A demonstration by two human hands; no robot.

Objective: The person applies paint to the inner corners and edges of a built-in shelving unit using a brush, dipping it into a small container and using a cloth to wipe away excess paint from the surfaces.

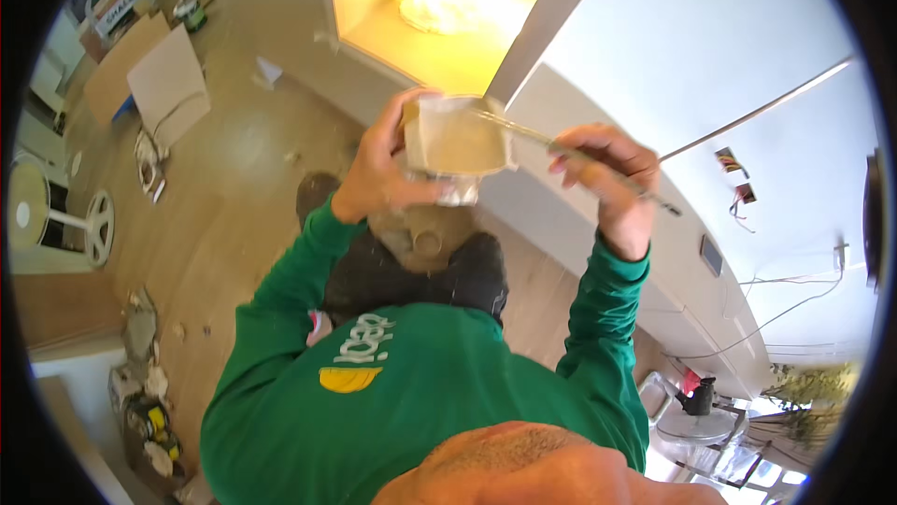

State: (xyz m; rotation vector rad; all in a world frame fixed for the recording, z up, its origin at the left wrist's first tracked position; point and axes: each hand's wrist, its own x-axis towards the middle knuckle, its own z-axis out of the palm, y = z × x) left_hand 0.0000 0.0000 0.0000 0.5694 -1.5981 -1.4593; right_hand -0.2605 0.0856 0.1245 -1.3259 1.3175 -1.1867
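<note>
Wooden floor (224, 187) below — hands (378, 169) hide tub (458, 141) base.

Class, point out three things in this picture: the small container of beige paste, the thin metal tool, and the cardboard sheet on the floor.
Small clear container of beige paste (455, 141), head view, on the paste surface.
Thin metal tool (533, 135), head view, mid-shaft.
Flat brown cardboard sheet (168, 83), head view, its centre.

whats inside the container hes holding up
The container in the left hand holds a beige paste. The thin tool in the right hand reaches inside; its tip and the bottom are covered.
</note>
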